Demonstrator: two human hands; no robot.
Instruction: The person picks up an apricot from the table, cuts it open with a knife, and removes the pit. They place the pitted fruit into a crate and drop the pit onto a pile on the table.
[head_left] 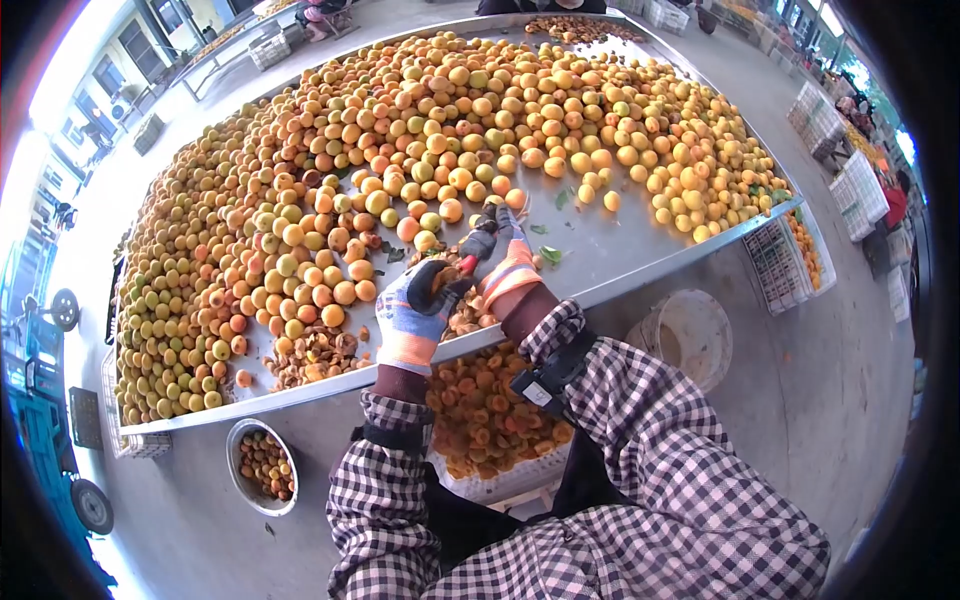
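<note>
Both my hands wear light blue and orange work gloves with dark fingers, and they meet over the near edge of a metal table (600, 255). My left hand (418, 305) is closed, thumb and fingers curled. Just to its right, my right hand (500, 255) is also closed, its fingers pointing away from me. A small red thing (467, 265) shows between them; I cannot make out its kind or which hand grips it. Apricots (450, 130) are heaped across the table. Beneath my hands lie brownish fruit pieces (470, 315), and a crate below the edge holds apricot halves (490, 410).
A metal basin (233, 450) with dark fruit stands on the floor at left, a white bucket (695, 340) at right. Another brownish pile (315, 358) lies on the table's near left. White crates (858, 188) stand at right; a blue vehicle (40, 450) is far left.
</note>
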